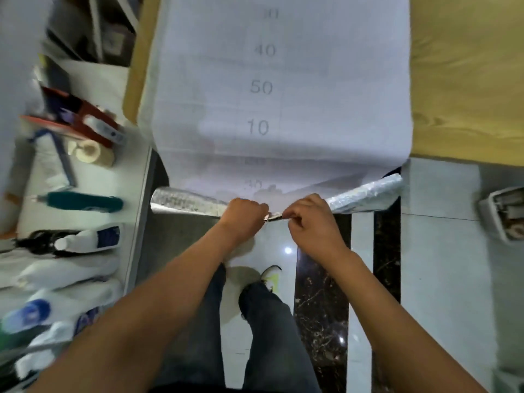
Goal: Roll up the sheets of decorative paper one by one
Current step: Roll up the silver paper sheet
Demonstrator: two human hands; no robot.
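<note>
A long sheet of decorative paper lies face down on a wooden table, its white gridded backing with printed numbers facing up. Its near end hangs over the table edge and is curled into a thin roll with a shiny silver patterned face. My left hand grips the roll just left of its middle. My right hand pinches it just right of the middle. The two hands are close together, and the roll sags between them.
A white shelf on the left carries bottles, a tape roll, a teal tube and a red box. Below are my legs and shoes on a glossy tiled floor. A white object sits at the right edge.
</note>
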